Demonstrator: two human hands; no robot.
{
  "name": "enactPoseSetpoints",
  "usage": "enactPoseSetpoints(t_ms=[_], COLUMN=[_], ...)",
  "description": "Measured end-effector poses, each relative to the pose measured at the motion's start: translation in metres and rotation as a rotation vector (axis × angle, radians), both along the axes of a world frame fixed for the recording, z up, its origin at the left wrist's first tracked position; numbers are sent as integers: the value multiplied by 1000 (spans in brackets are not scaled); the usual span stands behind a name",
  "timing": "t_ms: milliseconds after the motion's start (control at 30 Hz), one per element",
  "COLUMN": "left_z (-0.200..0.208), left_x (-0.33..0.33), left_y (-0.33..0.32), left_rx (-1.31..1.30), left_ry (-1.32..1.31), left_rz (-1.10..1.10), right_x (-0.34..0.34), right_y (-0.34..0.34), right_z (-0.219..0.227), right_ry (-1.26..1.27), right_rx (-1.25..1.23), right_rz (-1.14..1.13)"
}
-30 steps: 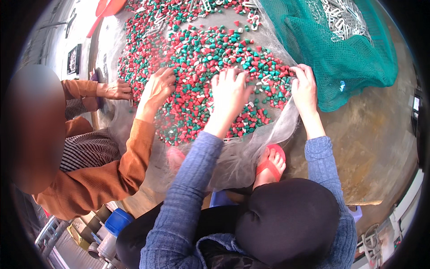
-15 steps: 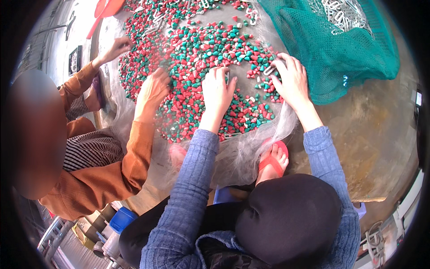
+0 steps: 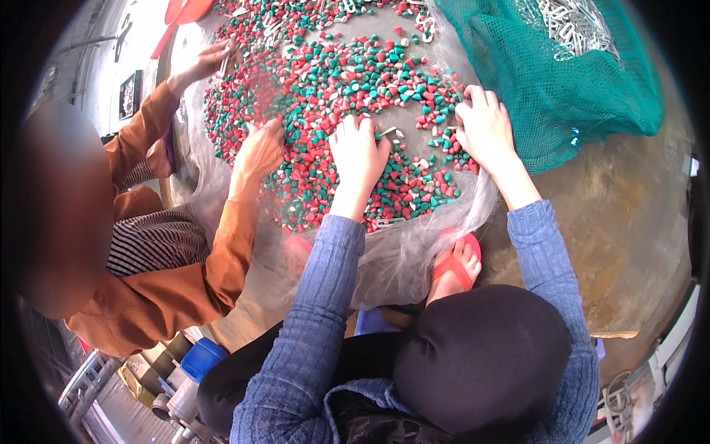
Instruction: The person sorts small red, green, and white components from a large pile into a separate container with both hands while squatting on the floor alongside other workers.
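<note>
My left hand (image 3: pixel 359 152) rests on a spread of small red, green and white cone-shaped pieces (image 3: pixel 347 74), its fingers bent down and its thumb apart. Beside the thumb lies a slim, pale oval metal link (image 3: pixel 393 134). At the right edge of the spread, my right hand (image 3: pixel 486 127) has its thumb and index finger apart above the pieces; no link shows between them. More metal links lie among the cones, one near the front edge (image 3: pixel 388 222). What is directly under my fingertips is hidden.
To the right sits a green mesh sack (image 3: pixel 540 111) with many metal links (image 3: pixel 580 29) on it. At left a co-worker in brown sleeves (image 3: pixel 222 251) has both hands over the cones. Clear plastic sheeting (image 3: pixel 414 255) lies under the spread. A red scoop (image 3: pixel 181 11) is at the far left.
The link that was between my right thumb and finger is no longer seen there; my right hand has shifted slightly right. A link now shows beside my left thumb. The co-worker's far hand has moved forward.
</note>
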State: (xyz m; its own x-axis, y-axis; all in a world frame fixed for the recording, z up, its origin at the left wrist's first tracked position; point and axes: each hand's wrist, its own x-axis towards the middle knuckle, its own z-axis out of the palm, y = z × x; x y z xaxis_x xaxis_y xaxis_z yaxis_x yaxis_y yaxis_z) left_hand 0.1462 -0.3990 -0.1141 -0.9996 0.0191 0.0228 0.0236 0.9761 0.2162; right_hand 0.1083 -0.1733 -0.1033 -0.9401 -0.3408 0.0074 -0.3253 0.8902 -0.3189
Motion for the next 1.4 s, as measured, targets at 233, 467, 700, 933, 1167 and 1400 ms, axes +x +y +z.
enactPoseSetpoints(t_ms=[233, 467, 700, 933, 1167, 1400], left_z=[17, 42, 49, 73, 55, 50], left_x=[14, 19, 19, 13, -4, -41], left_y=[5, 48, 36, 46, 17, -30], left_rx=[537, 1596, 1424, 1180, 1145, 923], left_ry=[11, -362, -311, -306, -339, -227], left_rz=[-45, 178, 245, -69, 48, 120], right_x=[18, 27, 33, 38, -21, -70], right_y=[-15, -19, 1, -19, 87, 21], right_z=[28, 29, 75, 81, 126, 129], right_ry=[-56, -550, 382, -354, 579, 578], right_rx=[-700, -1188, -419, -966, -736, -670], right_rz=[-170, -274, -320, -253, -585, -218])
